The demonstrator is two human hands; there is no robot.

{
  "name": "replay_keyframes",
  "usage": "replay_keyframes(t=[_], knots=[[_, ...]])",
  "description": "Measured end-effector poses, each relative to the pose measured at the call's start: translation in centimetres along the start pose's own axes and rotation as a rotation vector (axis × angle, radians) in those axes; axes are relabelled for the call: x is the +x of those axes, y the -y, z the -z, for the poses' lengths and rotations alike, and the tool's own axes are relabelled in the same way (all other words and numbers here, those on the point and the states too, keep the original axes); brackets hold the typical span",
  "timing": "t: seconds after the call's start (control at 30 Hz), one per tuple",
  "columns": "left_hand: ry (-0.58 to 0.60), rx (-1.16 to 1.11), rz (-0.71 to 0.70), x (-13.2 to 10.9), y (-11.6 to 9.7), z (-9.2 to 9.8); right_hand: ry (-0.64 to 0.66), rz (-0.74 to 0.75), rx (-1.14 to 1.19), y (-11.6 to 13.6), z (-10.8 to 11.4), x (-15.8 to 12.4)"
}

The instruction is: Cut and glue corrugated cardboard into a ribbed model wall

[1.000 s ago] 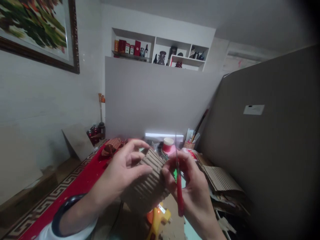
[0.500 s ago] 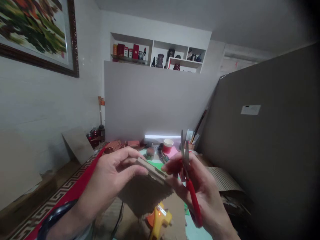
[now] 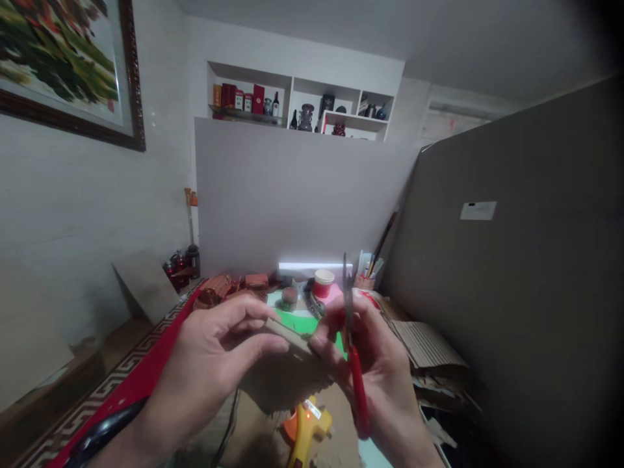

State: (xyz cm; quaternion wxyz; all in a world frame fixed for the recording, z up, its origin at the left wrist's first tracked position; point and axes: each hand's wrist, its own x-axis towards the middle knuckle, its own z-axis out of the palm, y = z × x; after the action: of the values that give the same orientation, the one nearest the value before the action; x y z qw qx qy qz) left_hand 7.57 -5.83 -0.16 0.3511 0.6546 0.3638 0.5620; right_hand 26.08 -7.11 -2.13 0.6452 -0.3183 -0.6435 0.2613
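Between my hands is a piece of cardboard [image 3: 287,374], tilted so that its upper edge faces me and its lower edge looks ragged. My left hand [image 3: 219,354] pinches its left end between thumb and fingers. At the right end, the thumb and forefinger of my right hand [image 3: 368,364] pinch the edge. Red-handled scissors [image 3: 358,383] also rest in my right hand, blades pointing up and handle hanging against the palm. Below the cardboard, a yellow glue gun [image 3: 307,435] with a small glowing orange light lies on a flat cardboard sheet [image 3: 341,422].
Green paper [image 3: 297,322], a red and white paper cup [image 3: 324,284] and a small round jar [image 3: 289,298] are behind my hands. Corrugated cardboard [image 3: 429,344] is piled at right. A pen holder [image 3: 364,279] stands by the grey panel [image 3: 302,201]. A red patterned cloth [image 3: 146,354] runs along the left.
My right hand has turned slightly and moved left, and the scissors' blades now look closed together, seen edge-on. Both hands still grip the cardboard. The whole view has shifted a little.
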Motion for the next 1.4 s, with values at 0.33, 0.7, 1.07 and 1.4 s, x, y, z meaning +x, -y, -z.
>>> replay_keyframes(t=[0.33, 0.7, 1.07, 1.4], knots=[[0.061, -0.163, 0.026, 0.6, 0.3, -0.2, -0.003, -0.292, 0.32, -0.2, 0.5, 0.5], [0.011, -0.134, -0.099, 0.7, 0.7, 0.3, -0.214, -0.202, -0.063, -0.2, 2.6, 2.1], [-0.137, -0.157, -0.115, 0.7, 0.4, 0.3, 0.004, -0.286, -0.014, 0.1, 4.5, 2.1], [-0.061, -0.263, -0.026, 1.0, 0.5, 0.0, -0.018, -0.201, 0.108, 0.2, 1.2, 0.5]])
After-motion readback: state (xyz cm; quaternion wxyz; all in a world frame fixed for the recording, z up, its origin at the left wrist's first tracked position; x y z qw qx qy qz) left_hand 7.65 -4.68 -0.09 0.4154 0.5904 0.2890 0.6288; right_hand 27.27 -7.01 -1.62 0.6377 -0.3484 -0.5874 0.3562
